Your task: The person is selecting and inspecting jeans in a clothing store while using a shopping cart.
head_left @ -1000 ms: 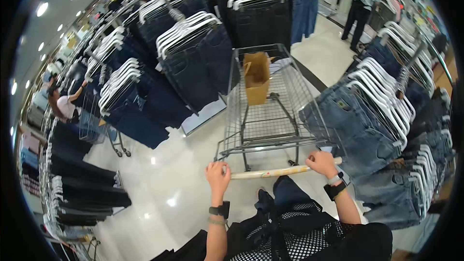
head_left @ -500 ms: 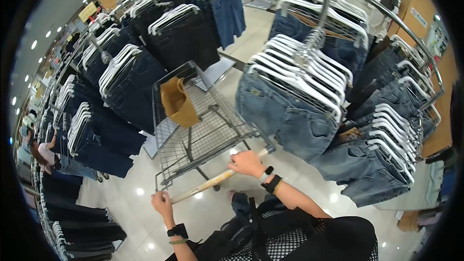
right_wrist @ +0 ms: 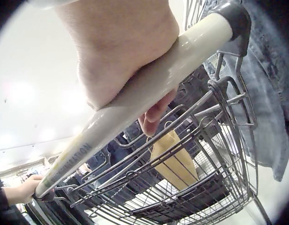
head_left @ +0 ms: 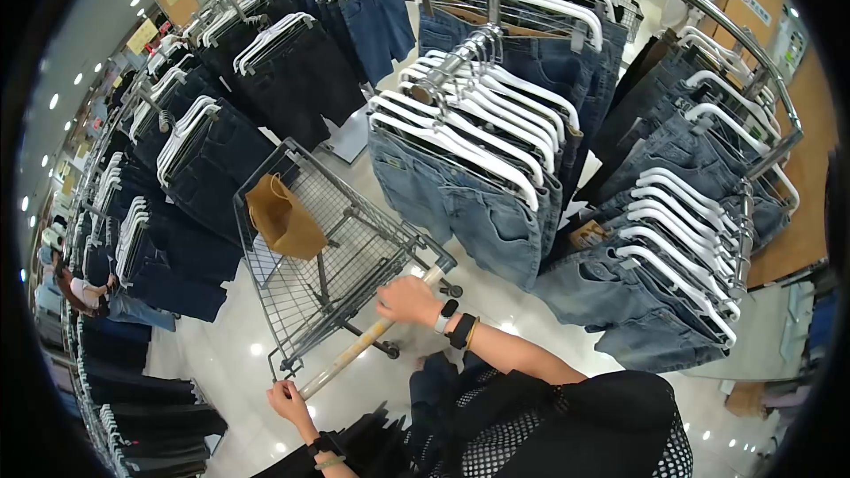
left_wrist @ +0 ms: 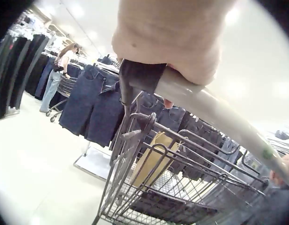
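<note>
My left hand grips the near left end of the cart's pale handle bar, beside the dark end cap seen in the left wrist view. Toward the bar's other end, my right hand is wrapped over it, with fingertips showing beneath the bar in the right wrist view. The wire cart stands slanted in front of me. Inside it a brown paper bag with thin handles leans near the left side.
Grey-blue denim shorts hang on a rack close to the cart's right. Dark shorts line the left side. A chrome rail curves at the right. A person stands at the far left. Glossy floor shows left of the cart.
The view has swung to the right, and the cart now lies further left and more slanted in it. The denim rack appears nearer. Both hands have stayed on the bar.
</note>
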`<state>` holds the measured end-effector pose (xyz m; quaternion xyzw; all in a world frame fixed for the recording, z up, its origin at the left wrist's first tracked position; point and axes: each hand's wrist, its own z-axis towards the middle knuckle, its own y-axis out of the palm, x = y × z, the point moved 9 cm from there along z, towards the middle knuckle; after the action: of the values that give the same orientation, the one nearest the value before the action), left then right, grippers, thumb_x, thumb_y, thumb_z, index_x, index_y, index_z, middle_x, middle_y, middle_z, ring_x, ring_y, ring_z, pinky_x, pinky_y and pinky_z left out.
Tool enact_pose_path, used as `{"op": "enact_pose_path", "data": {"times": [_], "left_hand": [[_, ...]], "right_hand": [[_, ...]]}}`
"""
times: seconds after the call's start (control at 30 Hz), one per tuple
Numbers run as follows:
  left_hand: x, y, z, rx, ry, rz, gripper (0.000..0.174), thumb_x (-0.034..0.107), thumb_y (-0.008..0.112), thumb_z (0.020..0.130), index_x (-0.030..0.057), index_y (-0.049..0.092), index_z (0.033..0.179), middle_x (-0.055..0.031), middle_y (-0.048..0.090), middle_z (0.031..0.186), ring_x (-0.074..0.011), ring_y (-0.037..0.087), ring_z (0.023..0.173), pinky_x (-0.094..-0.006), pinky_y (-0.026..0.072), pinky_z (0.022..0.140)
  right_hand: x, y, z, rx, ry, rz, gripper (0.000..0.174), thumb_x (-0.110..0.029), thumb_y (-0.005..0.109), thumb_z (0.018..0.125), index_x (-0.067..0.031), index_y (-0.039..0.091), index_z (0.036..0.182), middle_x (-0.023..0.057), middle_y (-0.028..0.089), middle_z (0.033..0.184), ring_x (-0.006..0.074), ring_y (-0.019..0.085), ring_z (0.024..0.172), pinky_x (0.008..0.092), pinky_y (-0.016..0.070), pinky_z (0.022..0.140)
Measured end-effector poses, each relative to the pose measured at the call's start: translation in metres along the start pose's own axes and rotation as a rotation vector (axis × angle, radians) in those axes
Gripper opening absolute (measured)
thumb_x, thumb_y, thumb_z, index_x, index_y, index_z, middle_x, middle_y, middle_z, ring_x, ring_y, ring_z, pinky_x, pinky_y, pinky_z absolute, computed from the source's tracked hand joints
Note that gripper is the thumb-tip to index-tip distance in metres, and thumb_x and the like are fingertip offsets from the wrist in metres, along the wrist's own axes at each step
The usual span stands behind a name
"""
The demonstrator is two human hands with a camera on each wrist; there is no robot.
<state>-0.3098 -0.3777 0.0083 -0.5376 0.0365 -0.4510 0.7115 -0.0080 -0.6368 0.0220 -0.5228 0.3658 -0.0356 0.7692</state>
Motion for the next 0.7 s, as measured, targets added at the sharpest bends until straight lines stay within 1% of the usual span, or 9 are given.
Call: {"op": "enact_pose_path", "data": {"times": [0.1, 0.23, 0.37, 0.47, 0.5, 0.53, 0.67, 0.7], "left_hand": [[0.014, -0.012, -0.032, 0.025, -0.024, 0.057, 0.008, 0.008, 0.061, 0.076, 0.0074, 0.058, 0.068, -0.0053, 0.045, 0.060, -0.0227, 0.044, 0.063, -0.0361, 0.0342, 0.056], [0.029, -0.027, -0.074, 0.070, -0.051, 0.062, 0.007, 0.008, 0.061, 0.075, 0.0069, 0.058, 0.068, -0.0061, 0.047, 0.061, -0.0239, 0.045, 0.063, -0.0372, 0.0350, 0.057], [0.047, -0.044, -0.110, 0.084, -0.034, 0.083, 0.007, 0.007, 0.059, 0.075, 0.0058, 0.058, 0.069, -0.0068, 0.047, 0.062, -0.0253, 0.046, 0.064, -0.0377, 0.0350, 0.057], [0.044, -0.052, -0.139, 0.075, -0.040, 0.083, 0.007, 0.008, 0.059, 0.076, 0.0058, 0.058, 0.070, -0.0067, 0.048, 0.062, -0.0257, 0.046, 0.065, -0.0384, 0.0356, 0.059], [0.045, -0.058, -0.149, 0.081, -0.095, 0.084, 0.007, 0.010, 0.060, 0.077, 0.0062, 0.059, 0.072, -0.0058, 0.049, 0.063, -0.0255, 0.047, 0.067, -0.0385, 0.0362, 0.062], [0.043, -0.065, -0.159, 0.079, -0.105, 0.081, 0.007, 0.010, 0.060, 0.077, 0.0062, 0.059, 0.072, -0.0058, 0.049, 0.063, -0.0255, 0.047, 0.067, -0.0385, 0.0362, 0.062], [0.046, -0.079, -0.192, 0.007, -0.058, 0.114, 0.009, 0.015, 0.060, 0.081, 0.0077, 0.060, 0.075, -0.0044, 0.051, 0.064, -0.0239, 0.048, 0.070, -0.0366, 0.0360, 0.066], [0.043, -0.084, -0.200, 0.016, -0.061, 0.115, 0.010, 0.016, 0.060, 0.081, 0.0080, 0.060, 0.076, -0.0040, 0.051, 0.065, -0.0235, 0.048, 0.070, -0.0364, 0.0358, 0.066]], "right_hand": [[0.006, -0.006, -0.017, 0.020, -0.011, 0.041, 0.029, -0.029, 0.055, 0.079, -0.0039, 0.060, 0.067, 0.0129, 0.062, 0.064, 0.0312, 0.062, 0.063, 0.0421, 0.0485, 0.060], [0.012, -0.013, -0.043, 0.053, -0.021, 0.046, 0.026, -0.029, 0.055, 0.078, -0.0053, 0.061, 0.068, 0.0126, 0.061, 0.061, 0.0314, 0.061, 0.062, 0.0427, 0.0481, 0.060], [0.012, -0.018, -0.072, 0.087, -0.031, 0.054, 0.023, -0.028, 0.056, 0.077, -0.0070, 0.062, 0.069, 0.0121, 0.060, 0.059, 0.0307, 0.061, 0.061, 0.0424, 0.0477, 0.059], [0.008, -0.019, -0.097, 0.093, -0.044, 0.020, 0.022, -0.027, 0.057, 0.076, -0.0066, 0.062, 0.069, 0.0118, 0.060, 0.058, 0.0301, 0.061, 0.059, 0.0416, 0.0474, 0.057], [0.004, -0.022, -0.106, 0.105, -0.060, 0.019, 0.022, -0.027, 0.057, 0.076, -0.0065, 0.062, 0.069, 0.0117, 0.060, 0.058, 0.0299, 0.061, 0.059, 0.0414, 0.0472, 0.056], [-0.001, -0.024, -0.115, 0.118, -0.073, 0.022, 0.022, -0.026, 0.057, 0.076, -0.0064, 0.062, 0.068, 0.0117, 0.060, 0.058, 0.0297, 0.061, 0.059, 0.0413, 0.0471, 0.056], [-0.012, -0.025, -0.154, 0.103, -0.052, 0.006, 0.021, -0.025, 0.057, 0.076, -0.0063, 0.061, 0.067, 0.0117, 0.060, 0.058, 0.0296, 0.061, 0.059, 0.0407, 0.0471, 0.055], [-0.017, -0.027, -0.164, 0.139, -0.073, -0.012, 0.020, -0.025, 0.058, 0.076, -0.0075, 0.062, 0.067, 0.0108, 0.059, 0.057, 0.0290, 0.060, 0.057, 0.0400, 0.0464, 0.053]]}}
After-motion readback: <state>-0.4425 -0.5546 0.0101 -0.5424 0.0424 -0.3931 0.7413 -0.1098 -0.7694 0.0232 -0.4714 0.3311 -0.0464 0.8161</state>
